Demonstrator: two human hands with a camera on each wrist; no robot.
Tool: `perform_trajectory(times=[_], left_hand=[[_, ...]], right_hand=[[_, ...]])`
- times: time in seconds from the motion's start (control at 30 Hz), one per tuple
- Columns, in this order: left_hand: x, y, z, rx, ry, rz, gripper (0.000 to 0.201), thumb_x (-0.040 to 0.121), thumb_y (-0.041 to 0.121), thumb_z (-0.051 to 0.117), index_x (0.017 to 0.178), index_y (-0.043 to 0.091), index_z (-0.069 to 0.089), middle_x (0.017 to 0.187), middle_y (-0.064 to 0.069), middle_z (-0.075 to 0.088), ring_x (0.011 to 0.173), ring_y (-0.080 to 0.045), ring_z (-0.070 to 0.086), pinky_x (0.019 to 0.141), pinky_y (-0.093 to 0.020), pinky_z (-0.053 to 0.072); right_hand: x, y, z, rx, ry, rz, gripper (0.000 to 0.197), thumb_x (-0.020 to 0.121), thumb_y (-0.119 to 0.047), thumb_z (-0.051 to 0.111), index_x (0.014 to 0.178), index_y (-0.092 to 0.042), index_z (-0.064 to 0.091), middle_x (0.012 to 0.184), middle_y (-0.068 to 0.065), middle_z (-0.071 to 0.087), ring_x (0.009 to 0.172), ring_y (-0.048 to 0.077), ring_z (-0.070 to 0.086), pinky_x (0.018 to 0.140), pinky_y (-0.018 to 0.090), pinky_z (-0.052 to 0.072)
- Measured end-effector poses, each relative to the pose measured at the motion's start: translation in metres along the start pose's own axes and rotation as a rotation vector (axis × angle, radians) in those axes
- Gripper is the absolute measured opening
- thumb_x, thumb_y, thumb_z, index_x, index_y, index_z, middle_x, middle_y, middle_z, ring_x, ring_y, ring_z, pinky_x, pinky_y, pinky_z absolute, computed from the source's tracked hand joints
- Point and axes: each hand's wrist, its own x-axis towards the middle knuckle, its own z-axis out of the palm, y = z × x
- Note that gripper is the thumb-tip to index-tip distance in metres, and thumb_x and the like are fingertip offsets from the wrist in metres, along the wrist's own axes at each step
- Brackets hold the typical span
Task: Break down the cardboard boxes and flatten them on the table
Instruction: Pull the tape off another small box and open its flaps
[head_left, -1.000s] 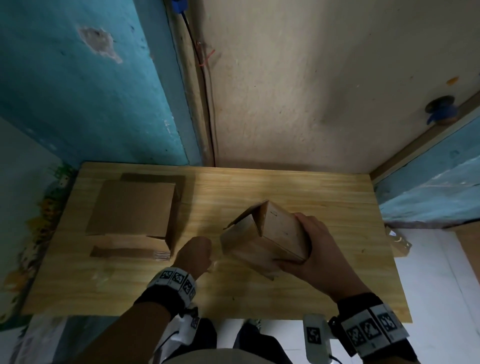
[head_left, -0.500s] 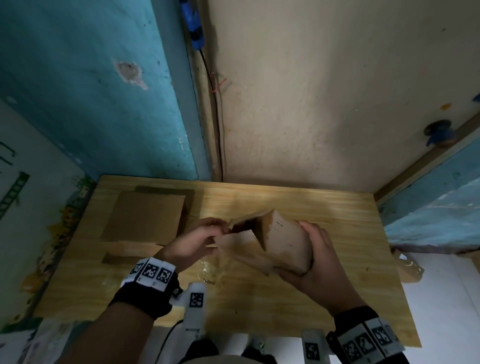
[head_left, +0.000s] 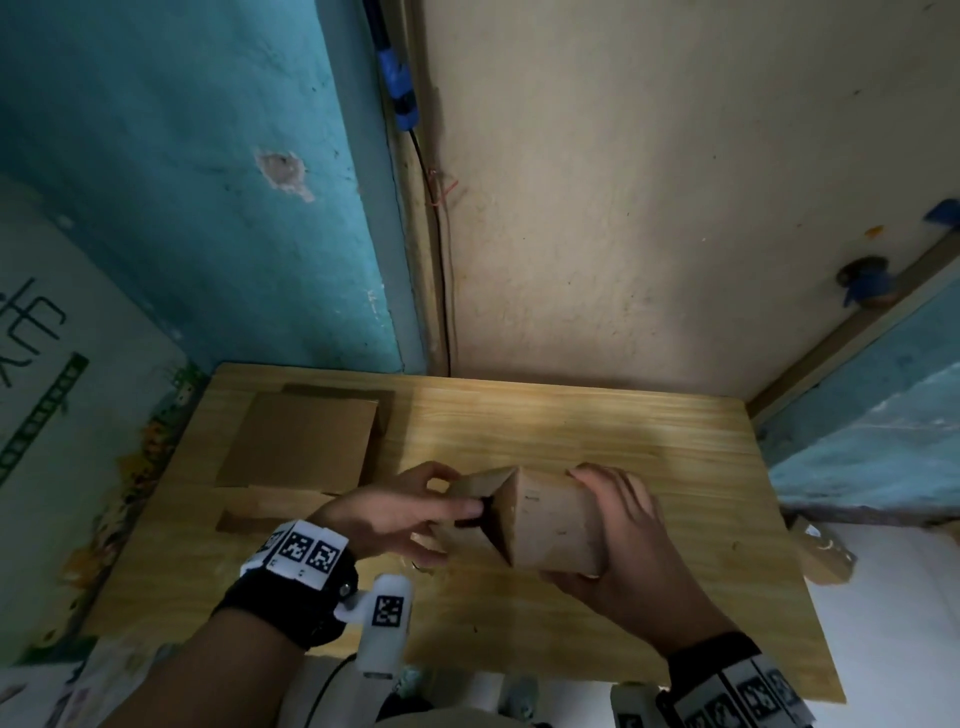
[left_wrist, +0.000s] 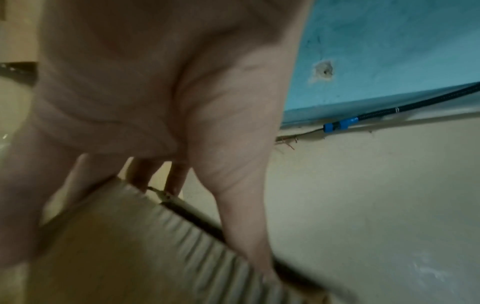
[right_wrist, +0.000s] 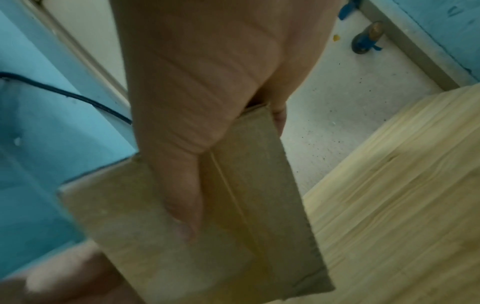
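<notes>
A small brown cardboard box (head_left: 540, 519) is held just above the wooden table (head_left: 597, 441), its open end facing left. My right hand (head_left: 576, 525) grips its right side, fingers over the top and thumb underneath. My left hand (head_left: 460, 491) holds the open end, thumb on the top flap and fingers reaching into the opening. In the left wrist view the fingers (left_wrist: 140, 176) and thumb straddle the box's corrugated edge (left_wrist: 197, 242). The right wrist view shows my thumb (right_wrist: 182, 195) pressed on a face of the box (right_wrist: 246, 205).
Flattened cardboard (head_left: 301, 441) lies on the table's left part, with a flap (head_left: 275, 512) near my left wrist. Walls close the far side, with a black cable (head_left: 441, 291) in the corner. A cardboard scrap (head_left: 826, 551) lies on the floor right of the table.
My left hand left the table, where it was a fist, and moved right into the box's open end. The right hand kept its grip and turned the box flatter.
</notes>
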Motion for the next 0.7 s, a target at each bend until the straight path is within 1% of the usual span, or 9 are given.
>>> perform_trajectory(times=[0.07, 0.13, 0.23, 0.3, 0.4, 0.47, 0.53, 0.63, 0.7], left_hand=[[0.001, -0.002, 0.010, 0.006, 0.106, 0.068, 0.069, 0.073, 0.021, 0.090, 0.130, 0.025, 0.053, 0.129, -0.011, 0.064, 0.109, -0.031, 0.071, 0.088, -0.049, 0.061], [0.004, -0.002, 0.017, -0.006, 0.222, 0.111, 0.058, 0.078, 0.013, 0.085, 0.127, 0.021, 0.055, 0.127, -0.009, 0.065, 0.106, -0.029, 0.072, 0.085, -0.051, 0.062], [0.006, -0.003, 0.027, 0.059, 0.322, 0.093, 0.059, 0.076, 0.014, 0.087, 0.126, 0.017, 0.056, 0.125, -0.006, 0.061, 0.109, -0.030, 0.068, 0.078, -0.046, 0.064], [0.007, -0.005, 0.031, 0.105, 0.405, 0.119, 0.051, 0.082, 0.009, 0.081, 0.126, 0.014, 0.056, 0.121, -0.008, 0.064, 0.102, -0.027, 0.069, 0.073, -0.044, 0.065], [0.005, -0.010, 0.031, 0.189, 0.499, 0.230, 0.035, 0.088, 0.009, 0.073, 0.121, 0.017, 0.063, 0.110, -0.004, 0.071, 0.096, -0.024, 0.072, 0.068, -0.042, 0.065], [0.000, -0.011, 0.032, 0.225, 0.477, 0.315, 0.023, 0.093, 0.012, 0.068, 0.114, 0.021, 0.068, 0.107, -0.002, 0.074, 0.098, -0.022, 0.073, 0.070, -0.043, 0.065], [-0.004, -0.011, 0.035, 0.267, 0.482, 0.383, 0.021, 0.095, 0.012, 0.064, 0.111, 0.024, 0.070, 0.105, 0.000, 0.075, 0.096, -0.019, 0.074, 0.073, -0.042, 0.065], [-0.005, -0.010, 0.049, 0.383, 0.586, 0.481, 0.022, 0.095, 0.009, 0.061, 0.109, 0.024, 0.071, 0.094, 0.005, 0.075, 0.082, -0.010, 0.075, 0.070, -0.039, 0.065], [-0.005, -0.010, 0.058, 0.491, 0.671, 0.528, 0.024, 0.093, 0.007, 0.061, 0.110, 0.022, 0.070, 0.088, 0.008, 0.075, 0.078, -0.006, 0.074, 0.069, -0.035, 0.064]], right_hand=[[0.001, -0.005, 0.000, -0.036, 0.000, 0.058, 0.098, 0.066, -0.061, 0.082, 0.147, -0.037, 0.034, 0.151, -0.014, 0.030, 0.144, 0.016, 0.028, 0.115, 0.050, 0.037], [0.001, -0.011, -0.003, -0.024, -0.016, 0.156, 0.099, 0.068, -0.052, 0.087, 0.149, -0.044, 0.032, 0.158, -0.008, 0.017, 0.151, 0.021, 0.018, 0.121, 0.053, 0.032], [-0.002, -0.016, -0.007, 0.047, -0.102, 0.223, 0.101, 0.072, -0.035, 0.090, 0.148, -0.055, 0.027, 0.162, -0.010, 0.001, 0.156, 0.026, 0.008, 0.123, 0.056, 0.031], [-0.002, -0.020, -0.010, 0.220, -0.205, 0.284, 0.106, 0.066, -0.045, 0.092, 0.147, -0.062, 0.025, 0.162, -0.017, -0.013, 0.157, 0.027, 0.002, 0.124, 0.051, 0.030], [-0.001, -0.025, -0.011, 0.477, -0.342, 0.434, 0.123, 0.047, -0.080, 0.085, 0.151, -0.060, 0.023, 0.162, -0.022, -0.026, 0.157, 0.024, -0.004, 0.125, 0.049, 0.027], [0.001, -0.023, -0.004, 0.592, -0.289, 0.541, 0.117, 0.050, -0.088, 0.077, 0.150, -0.057, 0.025, 0.164, -0.022, -0.018, 0.157, 0.029, 0.003, 0.121, 0.053, 0.033], [0.006, -0.019, 0.006, 0.594, -0.173, 0.603, 0.116, 0.054, -0.084, 0.080, 0.150, -0.051, 0.024, 0.162, -0.014, 0.002, 0.152, 0.032, 0.019, 0.117, 0.054, 0.040], [0.009, -0.025, 0.020, 0.608, -0.012, 0.669, 0.105, 0.066, -0.052, 0.092, 0.146, -0.040, 0.027, 0.143, 0.002, 0.039, 0.126, 0.020, 0.050, 0.108, 0.039, 0.050], [0.010, -0.033, 0.025, 0.678, 0.128, 0.668, 0.092, 0.065, -0.039, 0.097, 0.130, -0.036, 0.032, 0.125, -0.005, 0.059, 0.109, 0.008, 0.061, 0.087, 0.021, 0.055]])
